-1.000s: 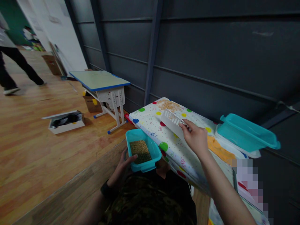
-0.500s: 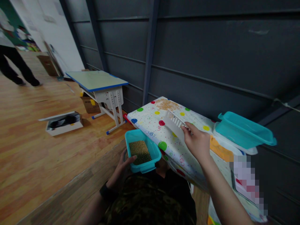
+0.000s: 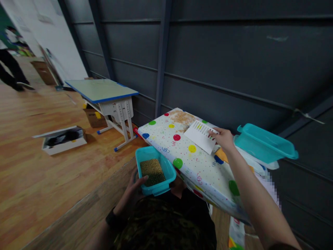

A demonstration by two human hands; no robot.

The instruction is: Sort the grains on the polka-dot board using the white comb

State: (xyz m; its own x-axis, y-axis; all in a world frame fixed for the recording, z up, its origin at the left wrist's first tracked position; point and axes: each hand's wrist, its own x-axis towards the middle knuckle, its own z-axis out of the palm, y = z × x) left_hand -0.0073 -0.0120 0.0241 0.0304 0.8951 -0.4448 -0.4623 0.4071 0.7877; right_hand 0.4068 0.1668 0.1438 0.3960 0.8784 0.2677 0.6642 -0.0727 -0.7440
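Observation:
My left hand [image 3: 137, 185] grips the near left side of a turquoise plastic tub [image 3: 170, 172], thumb over its rim. Inside the tub lies a layer of small tan beans or grains [image 3: 153, 170]. The tub is held against the front edge of the table. In my right hand [image 3: 222, 136] is a flat white plastic piece with a row of slots [image 3: 199, 139], pinched at its right end. It is tilted low over the spotted tablecloth [image 3: 166, 140]. Just beyond it, a scattered patch of tan grains [image 3: 182, 118] lies on the cloth.
A second turquoise tub [image 3: 267, 142] stands at the table's right end, beside an orange cloth [image 3: 221, 155]. To the left are a school desk [image 3: 102, 91] and an open white box [image 3: 65, 140] on the floor. A dark panelled wall [image 3: 221, 59] runs behind. A person [image 3: 11, 69] stands far left.
My right hand has moved the slotted white piece away from me and slightly right, turning it flatter above the cloth. The tub stays in my left hand. The view has shifted slightly right.

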